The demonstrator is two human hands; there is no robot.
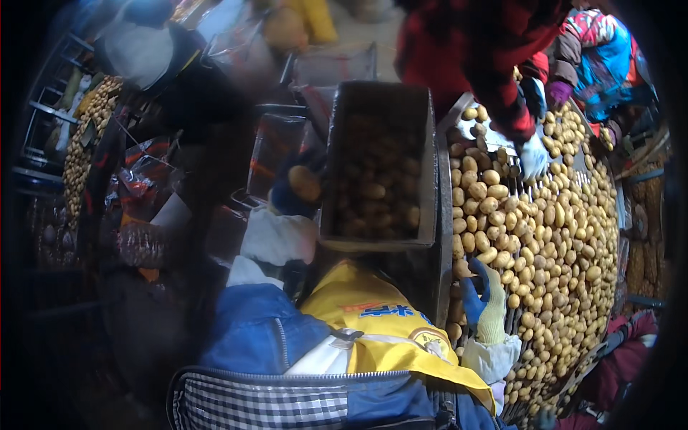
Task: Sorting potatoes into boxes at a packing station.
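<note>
My left hand (pixel 287 200), in a blue work glove with a pale sleeve cuff, holds a potato (pixel 305 183) beside an open cardboard box (pixel 433 161). Potatoes (pixel 374 191) fill the shadowed bottom of the box. On its other side, my right hand (pixel 489 306) wears a cream and blue glove and reaches over the edge of a slatted sorting table. Its fingers are apart, and the fingertips lie close to a potato (pixel 461 269); whether they touch it I cannot tell. Many loose potatoes (pixel 548 252) cover this table.
A metal rail (pixel 445 215) separates box and sorting table. Across the table, a person in a red checked sleeve (pixel 510 115) reaches in with a gloved hand (pixel 533 156). Other people stand at upper right and lower right. Clear plastic-lined containers (pixel 279 153) stand left of the box.
</note>
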